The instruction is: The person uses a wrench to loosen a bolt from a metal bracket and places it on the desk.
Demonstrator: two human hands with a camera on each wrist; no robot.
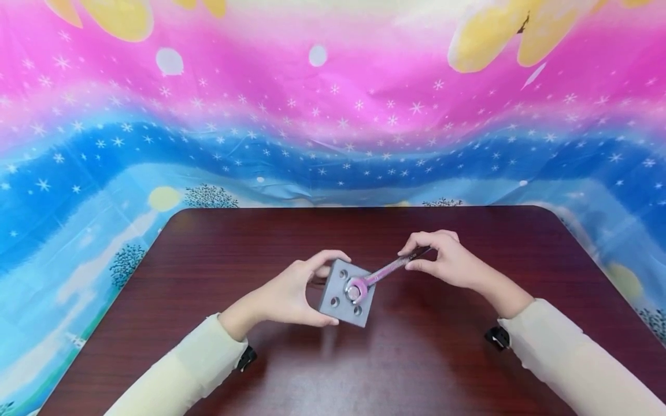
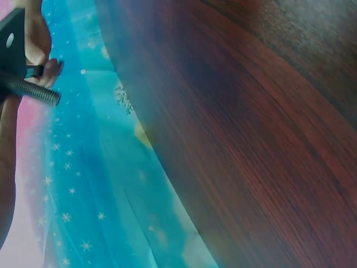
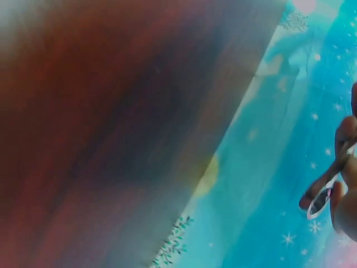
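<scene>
My left hand (image 1: 293, 289) grips a grey square metal block (image 1: 346, 314) by its edges, held tilted above the table. Several round holes show in the block's face, and a bolt head (image 1: 354, 292) sits near its middle. In the left wrist view a threaded bolt shank (image 2: 39, 92) sticks out from the plate (image 2: 12, 50). My right hand (image 1: 450, 260) pinches the far end of a wrench (image 1: 387, 270), whose open jaw lies around the bolt head. The right wrist view shows the wrench's ring end (image 3: 319, 202) beside the fingers of my right hand (image 3: 347, 167).
A dark red-brown wooden table (image 1: 208, 242) lies under both hands. Behind it hangs a pink and blue cloth (image 1: 291, 127) with snowflakes, reaching down past the table's sides. Dark devices (image 1: 498, 337) are at both sleeve cuffs.
</scene>
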